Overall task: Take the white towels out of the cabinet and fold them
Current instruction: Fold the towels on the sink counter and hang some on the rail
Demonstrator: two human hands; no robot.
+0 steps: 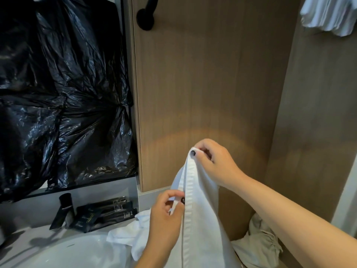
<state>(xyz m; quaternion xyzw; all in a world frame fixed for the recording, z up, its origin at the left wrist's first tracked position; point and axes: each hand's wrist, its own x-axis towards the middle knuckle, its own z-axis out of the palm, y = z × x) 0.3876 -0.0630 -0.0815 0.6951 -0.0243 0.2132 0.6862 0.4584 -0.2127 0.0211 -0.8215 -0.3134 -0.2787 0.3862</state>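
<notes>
The wooden cabinet panel fills the middle of the view, with a mirror covered in black plastic sheeting to its left and more white cloth hanging at the top right. Below the mirror runs the pale table, carrying a dark bottle and dark packets near the wall, and a white basin rim at the bottom edge.

The white towel in hand hangs in front of the cabinet panel, held up off the table, its ribbed border running down the middle. A second white towel lies crumpled on the table just beside it, and a greyish bundle of cloth sits lower right in a brown compartment.

The right hand pinches the top corner of the hanging towel between thumb and fingers. The left hand pinches the same border lower down, fingers curled round the edge.

The towel looks soft, limp and light: it drapes straight down and will sag wherever it is unsupported. It should not slip, since terry grips well, and nothing about it is fragile. The firm woven border is the best place to hold; I judge that sliding the left hand along it to the next corner would spread the edge taut for folding
</notes>
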